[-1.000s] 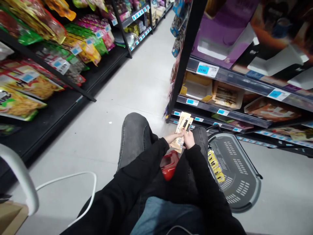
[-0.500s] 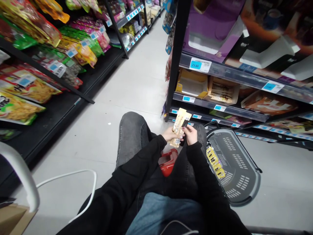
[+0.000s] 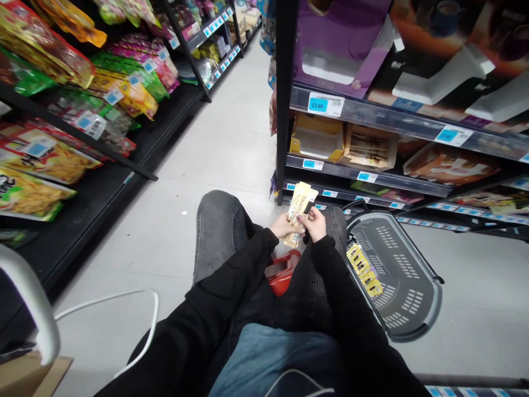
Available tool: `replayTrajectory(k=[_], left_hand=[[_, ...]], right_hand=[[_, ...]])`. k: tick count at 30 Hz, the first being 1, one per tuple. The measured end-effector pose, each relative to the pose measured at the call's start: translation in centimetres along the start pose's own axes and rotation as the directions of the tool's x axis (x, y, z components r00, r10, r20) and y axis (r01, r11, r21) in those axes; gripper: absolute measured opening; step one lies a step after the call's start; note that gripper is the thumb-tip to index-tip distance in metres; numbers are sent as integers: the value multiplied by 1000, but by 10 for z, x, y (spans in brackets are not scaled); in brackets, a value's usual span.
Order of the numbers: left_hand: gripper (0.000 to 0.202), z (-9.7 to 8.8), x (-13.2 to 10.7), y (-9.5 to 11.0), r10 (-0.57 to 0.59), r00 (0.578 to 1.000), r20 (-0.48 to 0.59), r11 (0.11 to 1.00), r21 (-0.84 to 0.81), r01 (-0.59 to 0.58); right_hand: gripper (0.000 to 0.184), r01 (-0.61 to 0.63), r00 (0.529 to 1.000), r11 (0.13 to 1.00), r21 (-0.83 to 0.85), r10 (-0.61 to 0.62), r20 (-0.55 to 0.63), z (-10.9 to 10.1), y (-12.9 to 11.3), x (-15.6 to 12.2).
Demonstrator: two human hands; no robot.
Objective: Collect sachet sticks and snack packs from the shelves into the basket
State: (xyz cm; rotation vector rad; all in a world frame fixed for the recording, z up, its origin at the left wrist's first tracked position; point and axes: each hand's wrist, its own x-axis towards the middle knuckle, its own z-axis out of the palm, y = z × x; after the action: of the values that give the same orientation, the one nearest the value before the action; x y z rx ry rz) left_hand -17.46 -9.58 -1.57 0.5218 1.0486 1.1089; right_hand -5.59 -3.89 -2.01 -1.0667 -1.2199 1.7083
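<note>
A small fan of slim cream-yellow stick packets (image 3: 300,198) is held up between my knees. My left hand (image 3: 281,226) is closed around their lower part from the left side. From the right, my right hand (image 3: 316,225) is closed with thumb and fingertips pinching the packets' front near a dark, black-ended piece. How many packets there are, and what the dark piece is, I cannot make out. Beside my right knee stands a grey shopping basket (image 3: 413,242), with several yellow-and-black packets (image 3: 363,269) lying along its left side.
A red plastic object (image 3: 285,281) is between my legs. On the right, a black shelf rack (image 3: 285,99) holds open display boxes (image 3: 318,135). Bagged snacks (image 3: 37,154) fill the left shelves. A white cable (image 3: 155,314) and cardboard box (image 3: 37,375) are at lower left.
My right fingers have moved slightly left over the front of the packets. Both hands keep their hold. The whole view has shifted a little.
</note>
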Motion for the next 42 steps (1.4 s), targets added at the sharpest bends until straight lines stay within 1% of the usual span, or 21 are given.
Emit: replayTrajectory(k=[2,4,8,11,13,14,16,18,20,21,22,25,27,28,30,34,36,38,42], left_hand=[[64,0,1,-3,15,1000,-13,1000,9,-15],[65,-1,3,-6,36,999,-24,999,4,-36],[65,-2,5,-5,89,994,-62,996,-22,-90],[64,-3,6,-3,105,991,-88,993,-42,-109],[63,-4,6,-2,97,991,-92,993,-55,-103],[63,-4,5,-1,86,992,-87,994,-60,-92],[63,-5,4,0,68,994,-80,995,-63,-73],[61,-5,4,0,68,994,-86,996,-59,-73],[60,-5,6,-2,90,991,-100,994,-49,-96],[61,-5,7,-2,100,990,-103,993,-45,-105],[62,-5,8,-3,107,988,-107,993,-40,-112],[64,-7,10,-6,124,984,-129,992,-13,-127],[65,-9,11,-6,131,981,-145,991,11,-130],[65,-9,11,-6,132,980,-149,991,21,-131],[66,-8,11,-5,137,980,-148,990,32,-134],[65,-5,9,-1,169,971,-168,983,106,-153],[62,-5,9,0,171,969,-179,979,146,-145],[59,-6,8,-2,173,969,-179,975,172,-142],[55,-7,7,-8,225,950,-216,938,312,-151]], right_hand=[[41,-5,1000,1000,-17,5,-12,1,-1,0],[39,-5,1000,999,-35,4,-30,-1,0,0],[36,52,995,999,-7,-53,-82,-10,6,3],[40,79,978,993,85,-61,-202,-18,8,8],[43,81,951,987,141,-34,-308,-22,9,11],[44,75,937,986,149,-19,-349,-24,10,12],[45,48,927,993,110,-3,-376,-27,12,14],[44,35,939,999,-5,-35,-341,-26,17,14],[40,56,956,989,-134,-92,-277,-21,22,12],[39,74,963,983,-170,-115,-246,-18,24,10],[38,88,968,980,-177,-126,-216,-14,25,9],[40,98,988,990,-105,-109,-107,-5,23,4],[43,97,992,990,-104,-104,-65,-2,19,2],[43,93,993,989,-118,-102,-66,-1,17,1],[40,79,989,991,-109,-91,-115,-1,15,1],[37,57,972,995,82,-37,-232,-3,15,2],[36,26,967,992,127,7,-254,-3,16,2],[37,14,968,992,125,18,-252,0,16,2],[43,23,982,987,161,8,-187,9,14,-2]])
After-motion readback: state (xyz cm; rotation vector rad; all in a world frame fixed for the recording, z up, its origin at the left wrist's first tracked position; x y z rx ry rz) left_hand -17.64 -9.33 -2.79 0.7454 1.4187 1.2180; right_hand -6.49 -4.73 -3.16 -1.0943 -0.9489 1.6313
